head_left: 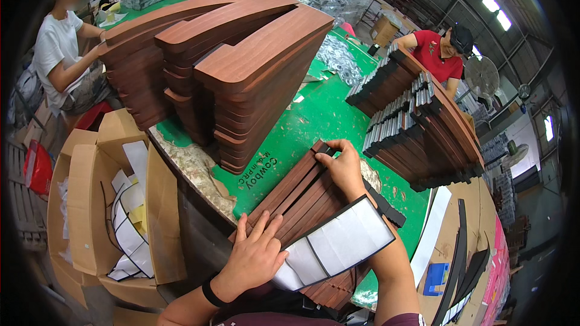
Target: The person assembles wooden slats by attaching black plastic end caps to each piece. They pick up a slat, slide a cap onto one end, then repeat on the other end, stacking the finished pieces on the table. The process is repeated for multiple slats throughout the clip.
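Observation:
Several long reddish-brown wood-grain pieces [314, 205] lie side by side in front of me, sloping up to the right. My left hand [257, 259] rests on their near end, fingers spread and flat. At the far end, my right hand [344, 166] is closed, thumb and forefinger pinching a small black strip [323, 148] against the end of a piece. A white-backed sheet with black edges and dividing lines [341, 242] lies across the pieces by my right forearm, partly covering them. Part of my right fingers' grip is hidden.
Tall stacks of curved brown pieces [260, 54] stand on the green table [320, 115]. More stacked pieces with dark, metallic-looking ends [417, 127] stand right. An open carton [166, 223] holds white sheets at left. Black strips [462, 247] lie right. Two people work across the table.

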Demonstrator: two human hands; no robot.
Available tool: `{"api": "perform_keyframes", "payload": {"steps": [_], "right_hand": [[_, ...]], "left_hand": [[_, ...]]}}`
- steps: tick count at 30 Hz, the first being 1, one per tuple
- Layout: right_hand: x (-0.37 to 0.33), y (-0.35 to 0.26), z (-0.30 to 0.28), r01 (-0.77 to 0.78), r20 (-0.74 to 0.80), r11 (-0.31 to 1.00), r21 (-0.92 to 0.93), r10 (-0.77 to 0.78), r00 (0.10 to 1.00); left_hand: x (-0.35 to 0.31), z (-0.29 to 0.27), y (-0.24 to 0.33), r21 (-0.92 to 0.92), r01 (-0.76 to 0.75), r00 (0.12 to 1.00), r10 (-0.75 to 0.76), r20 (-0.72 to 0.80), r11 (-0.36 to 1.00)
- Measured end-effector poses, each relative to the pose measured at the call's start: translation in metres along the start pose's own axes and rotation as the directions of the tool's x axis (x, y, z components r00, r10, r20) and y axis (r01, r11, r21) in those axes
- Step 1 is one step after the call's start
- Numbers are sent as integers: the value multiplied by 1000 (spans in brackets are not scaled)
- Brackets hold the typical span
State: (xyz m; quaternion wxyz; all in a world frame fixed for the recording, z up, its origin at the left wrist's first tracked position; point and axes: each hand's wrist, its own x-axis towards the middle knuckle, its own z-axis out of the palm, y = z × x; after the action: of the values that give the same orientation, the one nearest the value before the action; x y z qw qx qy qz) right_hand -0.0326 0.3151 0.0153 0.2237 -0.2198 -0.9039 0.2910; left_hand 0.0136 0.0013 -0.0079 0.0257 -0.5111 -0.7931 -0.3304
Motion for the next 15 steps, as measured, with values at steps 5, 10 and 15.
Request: {"api": "perform_keyframes", "payload": {"steps": [5,10,15], "right_hand": [[2,3,1,2,6,1000,10,-2,1000],[4,7,4,10,-10,1000,22,-10,1000],[6,23,6,24,-12,997,71,-24,1000]], "left_hand": [[1,0,1,-8,5,1000,-5,0,1000],[0,1,1,7,7,1000,-7,17,1000],[1,3,-2,52,-2,1000,1,19,999]]}}
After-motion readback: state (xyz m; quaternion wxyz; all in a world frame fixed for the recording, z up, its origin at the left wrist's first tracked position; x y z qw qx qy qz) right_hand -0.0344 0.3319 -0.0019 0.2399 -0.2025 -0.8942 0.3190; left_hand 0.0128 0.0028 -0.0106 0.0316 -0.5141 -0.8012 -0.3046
